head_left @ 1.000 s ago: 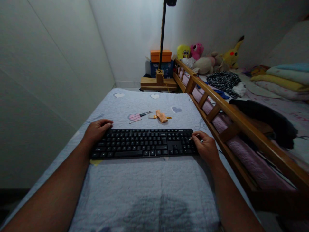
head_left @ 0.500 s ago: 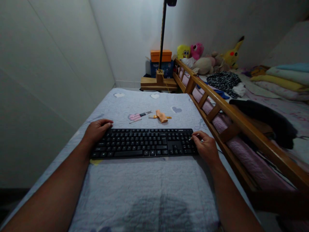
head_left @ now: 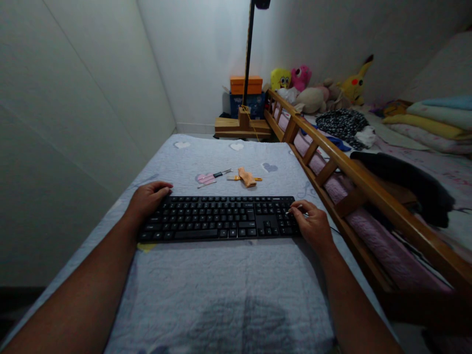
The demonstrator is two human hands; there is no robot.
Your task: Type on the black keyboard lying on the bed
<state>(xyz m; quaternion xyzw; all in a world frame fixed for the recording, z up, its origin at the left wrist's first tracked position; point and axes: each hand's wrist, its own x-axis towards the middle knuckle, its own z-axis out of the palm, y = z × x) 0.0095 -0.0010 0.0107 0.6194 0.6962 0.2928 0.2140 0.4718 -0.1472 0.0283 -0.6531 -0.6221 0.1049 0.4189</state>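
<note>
A black keyboard [head_left: 210, 219] lies across the light quilted cloth. My left hand [head_left: 147, 199] rests at its upper left corner, fingers close together along the edge. My right hand [head_left: 312, 221] is over the number pad at the right end, pinching a thin white cotton swab [head_left: 289, 212] whose tip points left at the keys. Behind the keyboard lie a black-handled metal tool [head_left: 218, 174], another swab [head_left: 206, 185] and an orange cloth [head_left: 247, 177] on top of a yellow-handled brush [head_left: 235, 178].
A wooden bed rail [head_left: 354, 169] runs along the right side, with clothes and plush toys beyond it. At the back stand a wooden base [head_left: 230, 127] with a dark pole and an orange box [head_left: 250, 85]. A wall is on the left.
My right hand has shifted slightly to the left with the swab. My left hand and the keyboard have stayed in place.
</note>
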